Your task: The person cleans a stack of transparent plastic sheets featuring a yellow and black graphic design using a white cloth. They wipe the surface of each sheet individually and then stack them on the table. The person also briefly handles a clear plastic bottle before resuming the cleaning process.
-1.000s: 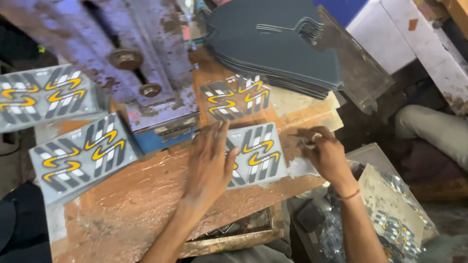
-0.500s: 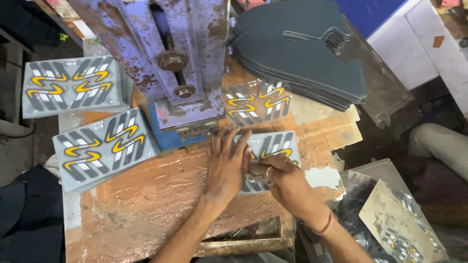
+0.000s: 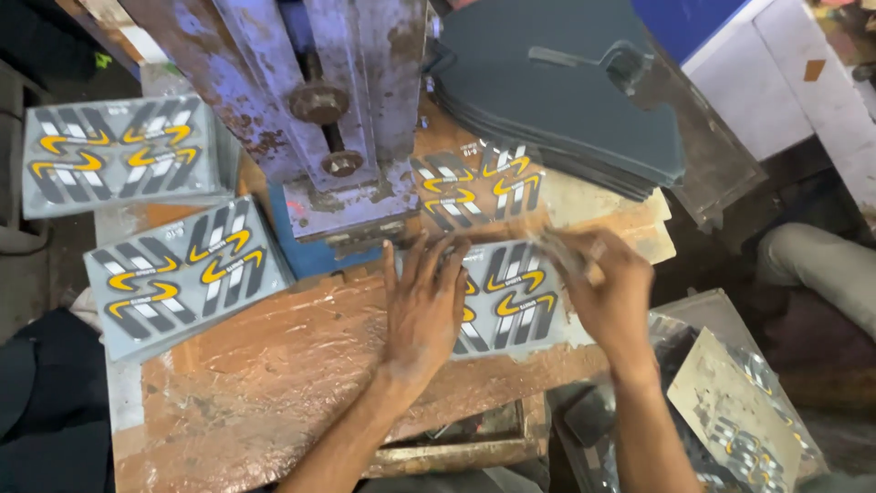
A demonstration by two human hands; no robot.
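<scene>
On the bench (image 3: pixel 274 383), both hands (image 3: pixel 424 306) press a printed sheet (image 3: pixel 520 301).

Even, soft overhead light — dim corners, faint glare on plastic, motion-blurred right hand (image 3: pixel 610 290).

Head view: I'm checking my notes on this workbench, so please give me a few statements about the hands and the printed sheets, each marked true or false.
1. The left hand lies flat, palm down, on a grey printed sheet with yellow and white stripes. True.
2. The right hand rests on the stack of dark grey cut sheets. False: it is at the right edge of the same printed sheet; the dark stack lies farther back.
3. A worn blue metal press stands behind the hands. True.
4. Only one printed sheet is on the bench. False: more lie at the left and beside the press.
</scene>
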